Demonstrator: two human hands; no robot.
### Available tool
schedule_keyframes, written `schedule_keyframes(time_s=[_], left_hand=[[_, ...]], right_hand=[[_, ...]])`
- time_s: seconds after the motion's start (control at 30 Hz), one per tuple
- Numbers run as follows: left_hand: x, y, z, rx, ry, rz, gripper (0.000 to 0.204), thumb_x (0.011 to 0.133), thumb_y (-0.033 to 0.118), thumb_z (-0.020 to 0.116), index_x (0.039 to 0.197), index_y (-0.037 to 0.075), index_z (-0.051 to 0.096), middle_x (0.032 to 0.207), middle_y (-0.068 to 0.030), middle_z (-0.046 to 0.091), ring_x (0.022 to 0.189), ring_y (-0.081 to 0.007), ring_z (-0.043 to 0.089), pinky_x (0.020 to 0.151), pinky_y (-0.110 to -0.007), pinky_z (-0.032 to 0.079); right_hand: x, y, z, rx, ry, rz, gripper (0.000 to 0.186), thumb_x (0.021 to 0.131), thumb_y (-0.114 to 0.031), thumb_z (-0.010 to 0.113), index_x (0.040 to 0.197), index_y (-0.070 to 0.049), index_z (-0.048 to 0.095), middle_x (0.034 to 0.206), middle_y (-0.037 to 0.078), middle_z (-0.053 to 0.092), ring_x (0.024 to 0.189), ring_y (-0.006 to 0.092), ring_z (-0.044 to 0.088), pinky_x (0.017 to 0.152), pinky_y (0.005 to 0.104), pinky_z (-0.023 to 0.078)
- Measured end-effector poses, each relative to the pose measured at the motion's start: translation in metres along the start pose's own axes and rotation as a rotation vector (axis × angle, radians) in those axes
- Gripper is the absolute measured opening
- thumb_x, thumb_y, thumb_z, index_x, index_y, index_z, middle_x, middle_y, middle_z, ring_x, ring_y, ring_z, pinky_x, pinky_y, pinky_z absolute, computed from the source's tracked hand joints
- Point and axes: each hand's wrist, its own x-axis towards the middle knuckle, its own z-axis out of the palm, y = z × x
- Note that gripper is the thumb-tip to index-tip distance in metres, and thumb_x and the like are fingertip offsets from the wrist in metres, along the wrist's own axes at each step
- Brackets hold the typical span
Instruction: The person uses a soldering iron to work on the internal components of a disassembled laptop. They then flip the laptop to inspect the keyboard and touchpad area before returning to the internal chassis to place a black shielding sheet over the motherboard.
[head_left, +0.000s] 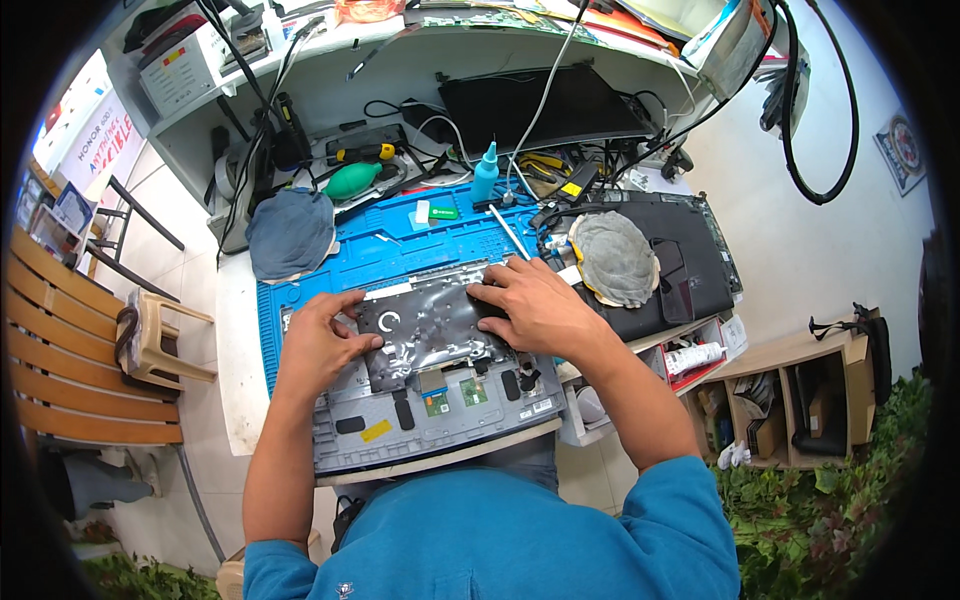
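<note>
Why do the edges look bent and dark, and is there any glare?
Head view: fisheye lens bows the white shelf and blackens the corners; even daylight, soft shadows; glare on the crinkled black plastic sheet between the left hand and right hand; centre sharp.

A white rectangular box [185, 65] with small red and yellow markings sits on the upper shelf at far left. Below it, at the left edge, a white sign [95, 140] with red and dark lettering stands tilted. A dark, unlit laptop screen [545, 108] leans at the back of the bench, under the shelf. On the opened grey laptop shell [430, 420] near the person, a small yellow label [376, 431] lies at lower left and a white label [541, 407] at lower right. A white packet [692, 357] rests in a red-edged tray to the right. Brown cardboard boxes [768, 430] fill a low shelf at far right.
</note>
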Motion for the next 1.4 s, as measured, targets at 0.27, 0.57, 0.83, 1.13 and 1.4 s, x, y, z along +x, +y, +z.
schedule_keyframes(time_s=[0.27, 0.57, 0.83, 1.13, 1.4], left_hand=[[-0.002, 0.006, 0.001, -0.238, -0.004, -0.074, 0.075, 0.077, 0.003, 0.099, 0.147, 0.010, 0.075, 0.109, -0.0032, 0.071, 0.080, -0.0080, 0.066, 0.074, -0.027, 0.058], [-0.002, -0.001, -0.002, -0.190, -0.118, 0.303, 0.052, 0.078, -0.008, 0.088, 0.126, 0.012, 0.087, 0.097, -0.0007, 0.072, 0.089, -0.0138, 0.067, 0.082, -0.029, 0.056], [-0.013, 0.011, -0.002, -0.157, -0.294, 0.376, 0.050, 0.063, -0.016, 0.075, 0.100, 0.012, 0.091, 0.099, -0.0005, 0.071, 0.097, -0.0175, 0.070, 0.086, -0.032, 0.057], [-0.009, 0.009, -0.005, -0.148, -0.245, 0.397, 0.042, 0.077, -0.010, 0.083, 0.112, 0.011, 0.089, 0.106, -0.0042, 0.075, 0.099, -0.0176, 0.074, 0.086, -0.030, 0.060], [0.000, -0.008, 0.008, -0.382, -0.011, 0.045, 0.059, 0.093, 0.002, 0.090, 0.148, 0.000, 0.069, 0.104, -0.0036, 0.073, 0.083, -0.0068, 0.069, 0.076, -0.022, 0.057]], right_hand=[[-0.003, 0.003, -0.001, 0.117, -0.005, 0.038, 0.058, 0.094, -0.036, 0.086, 0.144, -0.009, 0.073, 0.137, 0.010, 0.072, 0.131, 0.0316, 0.062, 0.112, 0.0455, 0.048], [0.010, 0.009, 0.007, 0.135, 0.144, -0.021, 0.077, 0.085, -0.029, 0.095, 0.152, -0.006, 0.063, 0.149, 0.014, 0.066, 0.142, 0.0329, 0.056, 0.118, 0.0500, 0.043], [0.000, 0.014, 0.010, 0.155, 0.109, -0.029, 0.029, 0.080, -0.017, 0.091, 0.105, -0.009, 0.081, 0.107, 0.004, 0.075, 0.117, 0.0280, 0.066, 0.104, 0.0443, 0.046], [0.006, 0.009, -0.001, 0.164, -0.036, 0.039, 0.063, 0.085, -0.027, 0.093, 0.140, -0.005, 0.074, 0.126, 0.015, 0.070, 0.123, 0.0338, 0.064, 0.109, 0.0475, 0.046], [0.001, 0.004, 0.002, 0.249, 0.120, 0.150, 0.102, 0.081, -0.032, 0.099, 0.165, -0.009, 0.046, 0.132, 0.017, 0.065, 0.126, 0.0390, 0.062, 0.110, 0.0503, 0.048]])
